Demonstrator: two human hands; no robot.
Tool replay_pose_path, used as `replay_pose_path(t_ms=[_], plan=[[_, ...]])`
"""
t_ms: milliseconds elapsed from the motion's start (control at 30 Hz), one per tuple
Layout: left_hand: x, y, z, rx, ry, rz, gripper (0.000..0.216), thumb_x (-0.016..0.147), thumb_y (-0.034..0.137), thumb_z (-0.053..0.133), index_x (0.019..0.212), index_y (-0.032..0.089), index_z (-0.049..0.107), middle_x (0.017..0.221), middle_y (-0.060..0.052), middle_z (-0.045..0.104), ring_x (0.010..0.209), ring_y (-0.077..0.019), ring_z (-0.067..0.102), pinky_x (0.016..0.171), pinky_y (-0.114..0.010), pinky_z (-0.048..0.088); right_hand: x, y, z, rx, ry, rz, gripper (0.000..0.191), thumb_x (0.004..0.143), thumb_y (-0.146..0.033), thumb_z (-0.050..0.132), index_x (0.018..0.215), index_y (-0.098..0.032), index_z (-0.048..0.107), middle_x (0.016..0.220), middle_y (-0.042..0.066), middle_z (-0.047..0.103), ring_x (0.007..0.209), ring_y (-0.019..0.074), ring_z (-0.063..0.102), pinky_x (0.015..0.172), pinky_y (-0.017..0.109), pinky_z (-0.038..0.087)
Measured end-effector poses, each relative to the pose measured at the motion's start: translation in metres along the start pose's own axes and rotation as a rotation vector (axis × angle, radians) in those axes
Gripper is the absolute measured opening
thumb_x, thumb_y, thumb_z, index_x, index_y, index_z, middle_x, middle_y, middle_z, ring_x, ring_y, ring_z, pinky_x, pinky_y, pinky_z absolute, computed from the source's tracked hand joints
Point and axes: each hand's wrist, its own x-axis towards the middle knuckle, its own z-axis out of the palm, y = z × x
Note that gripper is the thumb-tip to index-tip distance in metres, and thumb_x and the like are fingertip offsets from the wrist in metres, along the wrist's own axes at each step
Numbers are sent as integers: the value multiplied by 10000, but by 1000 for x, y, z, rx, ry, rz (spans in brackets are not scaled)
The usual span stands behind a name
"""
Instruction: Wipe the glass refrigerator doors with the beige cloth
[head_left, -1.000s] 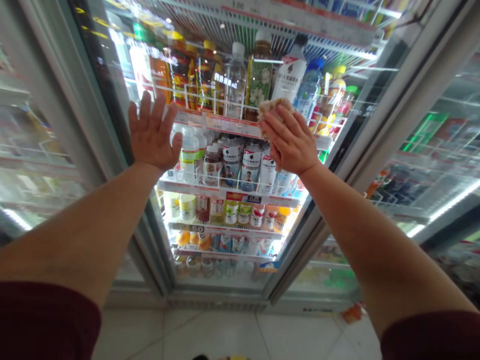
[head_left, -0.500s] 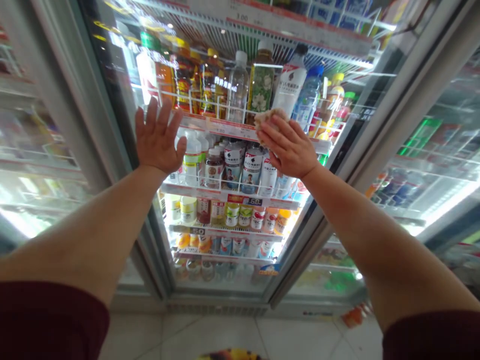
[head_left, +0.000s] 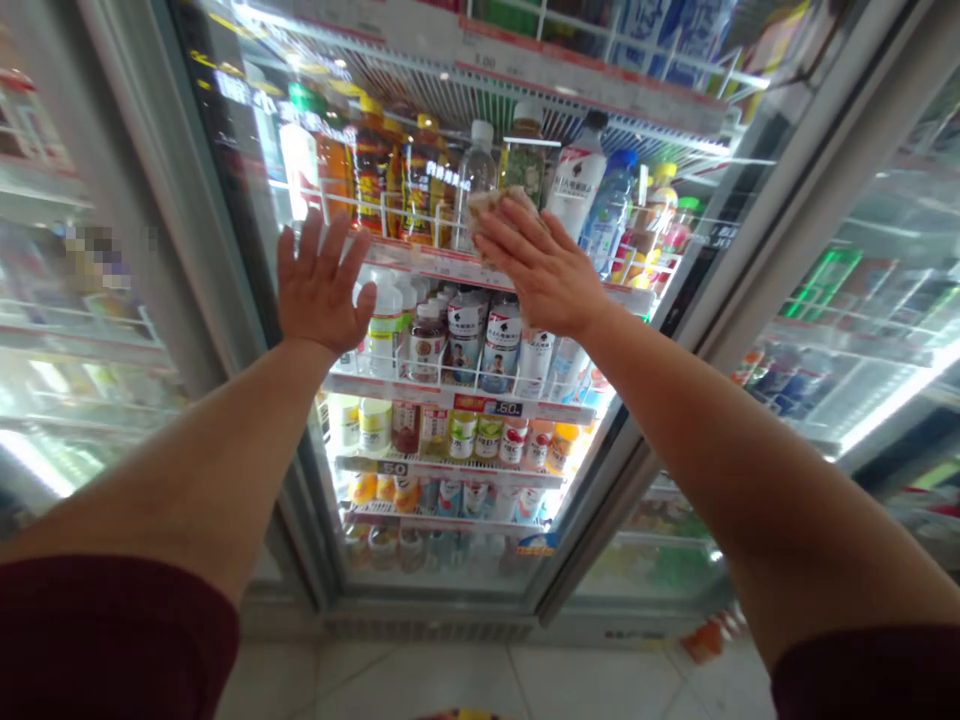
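Both my arms reach forward to the glass door [head_left: 442, 585] of a drinks cooler. My left hand [head_left: 321, 285] lies flat near the left side of the glass, fingers spread, with nothing in it. Under the fingers of my right hand [head_left: 544, 260] is a crumpled pale cloth [head_left: 491, 205], pressed to the glass in front of the second row of bottles. Part of the cloth is hidden by the fingers. Behind the glass stand a clear bottle with a white cap [head_left: 477, 160] and a white-labelled bottle with a black cap [head_left: 579, 180].
Metal door frames [head_left: 780, 210] run along both sides, with more lit coolers beyond them. Shelves of bottles with price strips [head_left: 465, 405] fill the cooler. Pale floor tiles [head_left: 420, 670] lie below, and an orange item [head_left: 705, 640] rests at the lower right.
My right hand has slid the cloth to the left and slightly up across the glass. My left hand stays spread in nearly the same place. The view has shifted slightly.
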Motion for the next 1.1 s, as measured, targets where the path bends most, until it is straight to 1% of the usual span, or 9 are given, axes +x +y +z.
replay_pose_path(t_ms=[167,233,367,467,533,667,800,933,1100], plan=[[0,-5,1,-58,-17,20,636,794,778,503,1344,463,559,1273,-216,530,1545,-279,165,889,-543,232,-2,33,-9,-11,321,401,648,1031,-333,229,1672,-252,282,1744,9,242,1644,287,83,1326,646,100],[0,-9,2,-7,-44,39,672,829,785,446,1423,475,498,1388,-186,481,1562,-253,107,912,-547,217,-3,32,-7,-12,324,457,691,1031,-451,282,1690,-255,216,1759,18,183,1645,310,16,1325,659,79],[-1,-15,4,108,-79,87,651,927,737,335,1525,484,375,1549,-125,371,1581,-167,-9,942,-547,185,-6,17,-2,51,74,224,966,915,-705,528,1697,-284,147,1776,27,89,1636,362,-61,1308,699,85],[-1,-16,4,123,-76,112,633,956,691,321,1546,464,341,1576,-133,345,1585,-138,-45,947,-554,168,-10,21,-6,77,-47,83,1135,824,-767,630,1698,-238,137,1779,52,40,1630,381,-93,1310,697,66],[-1,-13,4,109,-68,103,633,939,704,330,1520,457,382,1520,-175,392,1586,-154,-14,929,-548,169,-14,29,-10,80,-82,26,1095,836,-747,618,1694,-234,171,1779,22,71,1628,373,-113,1326,665,44],[0,-5,2,39,-28,23,606,848,791,382,1332,469,553,1184,-228,540,1547,-245,170,881,-525,190,-23,40,-22,92,-120,-65,735,977,-503,457,1665,-315,280,1736,-75,268,1647,288,8,1360,559,108],[1,-2,1,7,-4,-11,558,818,811,411,1235,487,594,1050,-214,552,1509,-279,243,865,-536,207,-22,51,-37,102,31,-21,620,1029,-271,263,1643,-295,349,1671,-34,423,1608,232,264,1344,550,229],[0,-8,2,40,-38,35,591,873,793,362,1355,497,534,1272,-210,527,1551,-231,140,885,-550,204,-10,62,-35,90,317,187,609,1048,-358,185,1636,-381,340,1690,-105,363,1634,212,166,1357,495,173],[-1,-17,4,31,-44,86,609,887,731,435,1453,507,446,1477,-138,445,1575,-220,80,922,-563,212,-10,25,-5,19,155,212,668,1036,-437,267,1678,-256,252,1736,5,280,1641,289,116,1337,627,116]])
